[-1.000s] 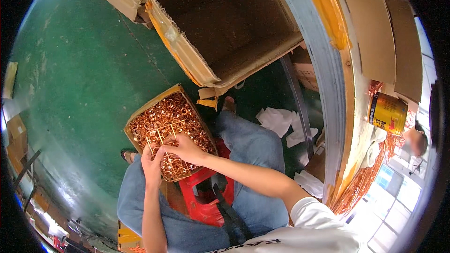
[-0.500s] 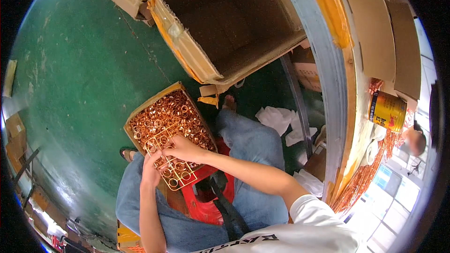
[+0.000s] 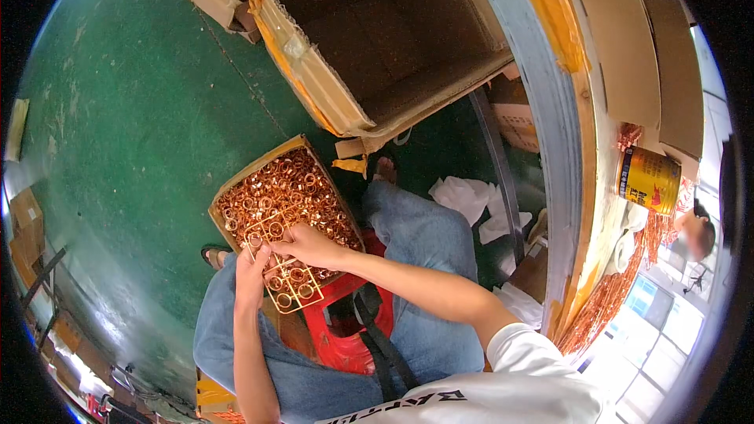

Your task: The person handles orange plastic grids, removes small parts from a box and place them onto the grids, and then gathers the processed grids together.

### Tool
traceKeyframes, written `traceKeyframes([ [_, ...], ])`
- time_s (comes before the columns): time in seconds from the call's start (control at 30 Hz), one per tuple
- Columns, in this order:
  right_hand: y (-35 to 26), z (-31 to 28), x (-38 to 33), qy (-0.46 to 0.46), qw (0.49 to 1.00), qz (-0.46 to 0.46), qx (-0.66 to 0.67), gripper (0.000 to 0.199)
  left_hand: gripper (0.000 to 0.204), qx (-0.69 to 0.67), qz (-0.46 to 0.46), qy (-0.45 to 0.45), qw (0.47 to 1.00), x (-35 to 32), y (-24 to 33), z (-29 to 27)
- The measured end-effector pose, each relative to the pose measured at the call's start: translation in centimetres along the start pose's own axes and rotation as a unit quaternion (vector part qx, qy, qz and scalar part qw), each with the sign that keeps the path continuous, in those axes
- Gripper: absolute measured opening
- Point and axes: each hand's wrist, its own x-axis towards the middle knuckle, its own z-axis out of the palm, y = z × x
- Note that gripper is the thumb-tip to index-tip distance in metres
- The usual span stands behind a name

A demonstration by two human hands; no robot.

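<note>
Over at 9 o'clock it's mostly bare green floor (image 3: 133, 133), nothing on it except some scraps at the rim. Moving in, the shallow cardboard tray (image 3: 236, 182) full of copper rings (image 3: 294, 188) sits on the lap, just left of centre. The left hand (image 3: 253, 273) is at about 7 o'clock from the tray's middle, its grip pinched on the near left edge of a gold wire grid frame (image 3: 289, 276) that's got a few rings seated in it. The right hand (image 3: 310, 245) comes in from 4 o'clock, fingers pressed together on the frame's top, right over the ring pile.

Compared with half a second ago: the frame has slid a bit further out toward the person, so more of it hangs past the tray's near edge over the red stool (image 3: 345, 338). Both hands stayed on it.

Up at 12 o'clock is the big open cardboard box (image 3: 377, 39), and at 3 o'clock a yellow can (image 3: 648, 180) on the tabletop (image 3: 605, 212).
</note>
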Motion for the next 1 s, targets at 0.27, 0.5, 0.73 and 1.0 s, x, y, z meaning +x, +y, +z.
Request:
traceKeyframes([
  [0.27, -0.3, 0.0, 0.0, 0.007, 0.996, 0.014, 0.083, 0.025, 0.016, -0.010, 0.027, 0.018, 0.999, 0.3, 0.0, 0.2],
  [0.5, -1.7, 0.0, -0.9, -0.025, 0.977, -0.007, 0.212, 0.022, 0.024, -0.116, -0.022, 0.008, 0.993, -0.4, 0.0, -0.9],
  [0.73, -0.6, 0.8, 0.2, 0.006, 0.965, -0.040, 0.259, 0.021, 0.027, -0.131, -0.029, 0.019, 0.991, -0.3, -0.3, -1.2],
  [1.0, -1.9, -1.0, -0.1, -0.063, 0.912, 0.057, 0.402, 0.029, 0.038, -0.141, -0.055, 0.062, 0.987, 0.7, 0.2, -0.4],
])
